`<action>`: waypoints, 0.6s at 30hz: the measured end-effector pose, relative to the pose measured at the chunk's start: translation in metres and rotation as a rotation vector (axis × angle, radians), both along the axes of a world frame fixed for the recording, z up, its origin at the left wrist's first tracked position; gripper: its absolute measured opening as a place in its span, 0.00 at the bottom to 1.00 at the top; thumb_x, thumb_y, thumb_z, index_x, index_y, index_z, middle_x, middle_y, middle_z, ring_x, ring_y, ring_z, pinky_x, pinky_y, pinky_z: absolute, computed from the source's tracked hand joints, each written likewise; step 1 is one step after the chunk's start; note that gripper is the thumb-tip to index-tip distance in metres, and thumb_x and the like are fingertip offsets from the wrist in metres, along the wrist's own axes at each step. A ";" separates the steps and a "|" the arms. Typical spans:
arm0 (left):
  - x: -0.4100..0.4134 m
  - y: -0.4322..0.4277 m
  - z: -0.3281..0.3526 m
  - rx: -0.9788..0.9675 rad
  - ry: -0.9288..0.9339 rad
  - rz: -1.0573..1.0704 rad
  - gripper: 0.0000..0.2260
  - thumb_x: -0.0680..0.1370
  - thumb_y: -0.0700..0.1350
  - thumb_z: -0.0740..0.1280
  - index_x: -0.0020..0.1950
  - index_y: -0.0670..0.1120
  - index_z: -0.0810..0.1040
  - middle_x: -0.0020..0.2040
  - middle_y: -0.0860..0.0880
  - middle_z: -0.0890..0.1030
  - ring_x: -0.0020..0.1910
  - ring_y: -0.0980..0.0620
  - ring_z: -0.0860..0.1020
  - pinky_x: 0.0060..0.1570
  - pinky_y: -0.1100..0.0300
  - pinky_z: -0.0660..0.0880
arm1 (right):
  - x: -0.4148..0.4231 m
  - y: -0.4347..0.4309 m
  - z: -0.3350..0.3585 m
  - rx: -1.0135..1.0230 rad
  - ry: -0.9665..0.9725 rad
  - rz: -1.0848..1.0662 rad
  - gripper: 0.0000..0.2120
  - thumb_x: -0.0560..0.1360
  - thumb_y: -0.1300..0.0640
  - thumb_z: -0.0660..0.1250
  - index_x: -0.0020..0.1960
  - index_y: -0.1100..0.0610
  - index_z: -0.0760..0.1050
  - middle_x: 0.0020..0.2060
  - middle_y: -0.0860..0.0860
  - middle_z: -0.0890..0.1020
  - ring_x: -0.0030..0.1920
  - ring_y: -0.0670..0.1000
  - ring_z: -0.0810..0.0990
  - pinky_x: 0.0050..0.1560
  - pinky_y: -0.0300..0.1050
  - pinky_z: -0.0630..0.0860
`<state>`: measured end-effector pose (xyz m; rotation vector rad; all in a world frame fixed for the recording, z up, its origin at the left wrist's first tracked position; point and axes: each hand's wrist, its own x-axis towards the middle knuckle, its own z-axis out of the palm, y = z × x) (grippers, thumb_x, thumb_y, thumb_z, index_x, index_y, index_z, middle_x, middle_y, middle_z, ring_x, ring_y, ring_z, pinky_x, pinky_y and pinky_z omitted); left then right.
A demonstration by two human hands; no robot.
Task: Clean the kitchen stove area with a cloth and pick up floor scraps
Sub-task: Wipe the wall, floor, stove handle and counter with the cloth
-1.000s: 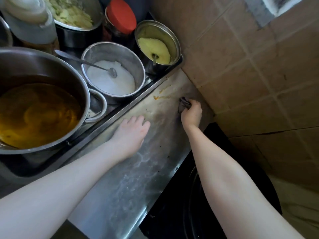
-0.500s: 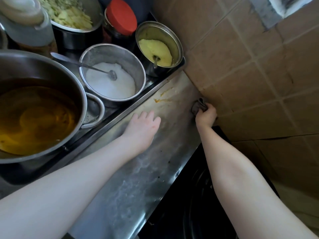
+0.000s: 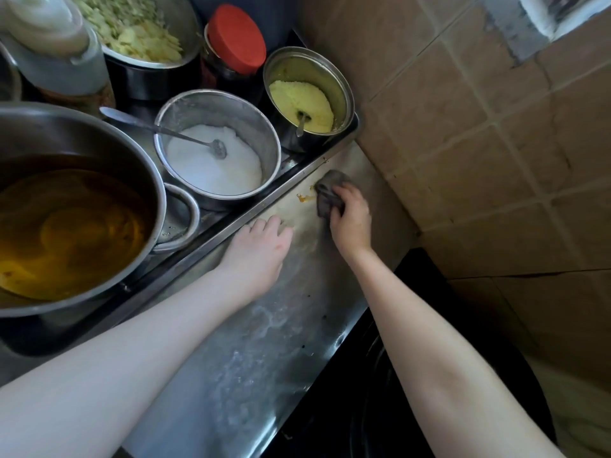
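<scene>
My right hand grips a small grey cloth and presses it on the steel counter near the tiled corner. Orange sauce stains lie just left of the cloth, touching its edge. My left hand rests flat on the counter with its fingers apart, beside the raised edge of the metal tray. Wet smears cover the counter's middle.
The tray holds a big pot of orange liquid, a bowl of white powder with a spoon, a tin of yellow paste, a red-lidded jar and a bowl of chopped vegetables. Brown tiled wall at right; a dark bin below.
My right hand swept the cloth from the wall side leftward and farther back, onto the orange stains. My left hand stayed flat on the counter.
</scene>
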<state>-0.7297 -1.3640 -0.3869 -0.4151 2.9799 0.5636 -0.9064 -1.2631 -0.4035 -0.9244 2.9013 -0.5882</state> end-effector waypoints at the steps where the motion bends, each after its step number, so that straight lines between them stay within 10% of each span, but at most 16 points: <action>1: 0.000 0.001 0.000 -0.004 -0.004 -0.002 0.18 0.78 0.44 0.59 0.68 0.45 0.64 0.67 0.45 0.66 0.63 0.44 0.69 0.57 0.54 0.67 | 0.007 0.007 -0.001 0.021 0.005 0.026 0.19 0.72 0.67 0.63 0.62 0.60 0.76 0.65 0.56 0.74 0.66 0.57 0.71 0.67 0.45 0.63; 7: 0.005 0.002 0.001 0.021 0.002 -0.014 0.21 0.78 0.44 0.60 0.70 0.45 0.63 0.69 0.44 0.65 0.65 0.43 0.68 0.58 0.53 0.67 | -0.003 0.019 0.002 -0.089 -0.089 -0.102 0.18 0.73 0.68 0.64 0.61 0.61 0.77 0.64 0.57 0.75 0.65 0.54 0.72 0.68 0.40 0.62; 11: 0.018 -0.001 -0.001 0.003 0.072 -0.041 0.17 0.65 0.42 0.74 0.52 0.44 0.78 0.53 0.43 0.79 0.48 0.42 0.79 0.41 0.53 0.74 | -0.049 -0.004 0.011 -0.169 -0.192 -0.409 0.19 0.73 0.67 0.63 0.64 0.62 0.74 0.61 0.58 0.77 0.64 0.56 0.74 0.67 0.44 0.67; 18: 0.038 -0.001 -0.010 0.050 0.054 -0.015 0.16 0.60 0.40 0.75 0.47 0.44 0.78 0.47 0.43 0.79 0.43 0.42 0.80 0.36 0.52 0.77 | -0.035 -0.050 0.010 -0.142 -0.166 -0.339 0.20 0.71 0.66 0.61 0.61 0.57 0.78 0.58 0.54 0.80 0.61 0.53 0.76 0.59 0.35 0.66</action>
